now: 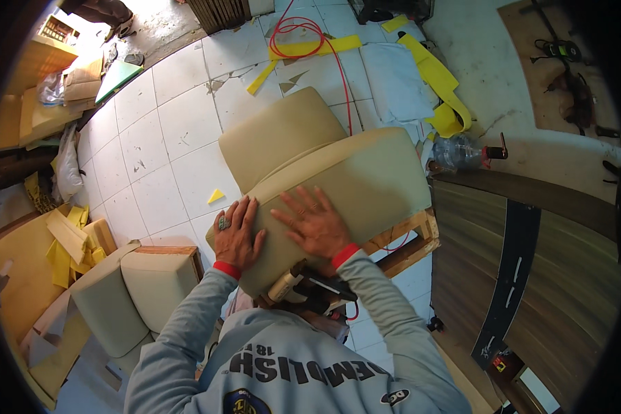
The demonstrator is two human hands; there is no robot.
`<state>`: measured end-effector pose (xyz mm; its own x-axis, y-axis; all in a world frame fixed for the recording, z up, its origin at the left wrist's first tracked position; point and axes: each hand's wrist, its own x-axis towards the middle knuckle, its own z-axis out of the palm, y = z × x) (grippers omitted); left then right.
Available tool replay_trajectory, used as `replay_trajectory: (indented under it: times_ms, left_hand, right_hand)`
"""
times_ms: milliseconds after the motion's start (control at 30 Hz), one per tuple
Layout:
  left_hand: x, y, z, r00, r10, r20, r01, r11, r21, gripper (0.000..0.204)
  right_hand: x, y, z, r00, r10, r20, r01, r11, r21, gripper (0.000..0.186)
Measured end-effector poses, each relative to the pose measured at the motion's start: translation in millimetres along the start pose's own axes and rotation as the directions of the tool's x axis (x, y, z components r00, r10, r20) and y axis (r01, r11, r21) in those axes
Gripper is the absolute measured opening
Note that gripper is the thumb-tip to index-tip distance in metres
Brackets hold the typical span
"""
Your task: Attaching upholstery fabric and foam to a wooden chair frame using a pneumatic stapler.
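A beige upholstered cushion (366, 172) lies slantwise in front of me, with a bare wooden frame (421, 234) showing under its right end. My left hand (236, 234), with a ring on one finger, rests on its left part, fingers stretched out. Flat on the middle of the same cushion is my right hand (314, 224), its fingers spread. Neither hand grips anything. Just beyond, a second beige cushion (279, 134) is partly covered by the first. Close to my body, below the right hand, sits what looks like an air staple gun (286, 284), partly hidden.
A red hose (343, 76) runs over the white tiled floor (138, 152) among yellow foam strips (310, 48). Other upholstered cushions (160, 276) stand at the left, beside foam scraps (69, 245). A wood-grain panel (566, 262) and a clear plastic bottle (457, 152) are at the right.
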<state>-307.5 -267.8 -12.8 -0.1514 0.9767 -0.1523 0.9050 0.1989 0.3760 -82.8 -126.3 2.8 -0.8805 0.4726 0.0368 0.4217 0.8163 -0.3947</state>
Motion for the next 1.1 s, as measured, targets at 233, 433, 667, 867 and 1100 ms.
replay_trajectory:
  times_ms: [233, 433, 667, 867, 1100]
  left_hand:
    - [10.2, -2.4, -2.6, 1.000, 0.011, -0.011, -0.012, 0.999, -0.048, 0.079]
    - [7.8, -5.9, -4.9, 0.997, 0.023, -0.080, -0.032, 0.994, -0.109, 0.079]
    - [-4.6, -15.1, 5.9, 0.988, 0.048, -0.147, -0.073, 0.983, -0.166, 0.068]
    - [-9.5, -10.7, 6.0, 0.937, 0.321, -0.141, -0.323, 0.946, 0.004, 0.063]
    - [-5.9, 5.2, 3.9, 0.800, 0.595, 0.069, -0.599, 0.795, 0.092, 0.074]
  right_hand:
    - [-9.2, 182.7, -64.1, 0.931, 0.312, -0.187, -0.360, 0.864, -0.352, 0.049]
    - [3.0, 234.4, -87.8, 0.744, 0.527, -0.411, -0.552, 0.831, 0.067, 0.050]
    - [-62.6, 139.3, -60.2, 0.682, 0.509, -0.525, -0.650, 0.751, -0.117, 0.062]
    - [-167.9, -126.1, -11.1, 0.918, 0.364, -0.160, -0.344, 0.928, 0.141, 0.046]
    - [-190.3, -204.1, 43.3, 0.844, 0.511, -0.161, -0.523, 0.851, -0.044, 0.049]
